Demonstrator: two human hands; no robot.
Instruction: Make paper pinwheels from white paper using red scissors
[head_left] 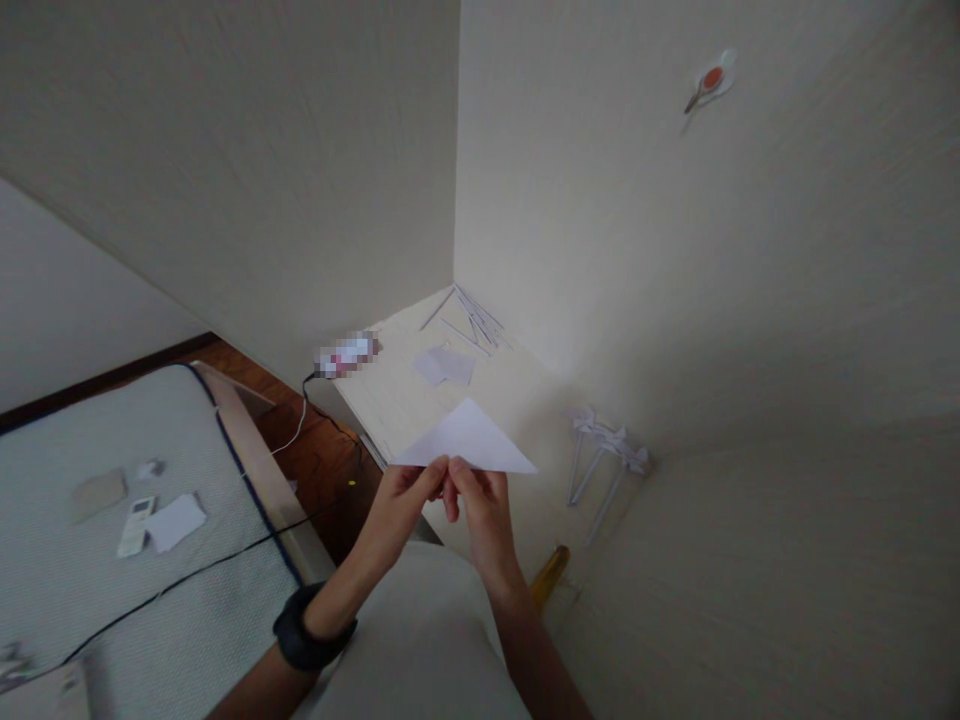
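One white triangular piece of paper, smooth-faced, apex pointing away, near edge long and straight; located above the pale flat-topped table, long edge pinched near its middle by the bare left hand and bare right hand, thumbs uppermost, side by side; flat white paper pieces lying beyond

Your head camera looks forward and down over your left hand and right hand — near them, yet wide enough to take in the tabletop, wall corner beyond and mattress at left.
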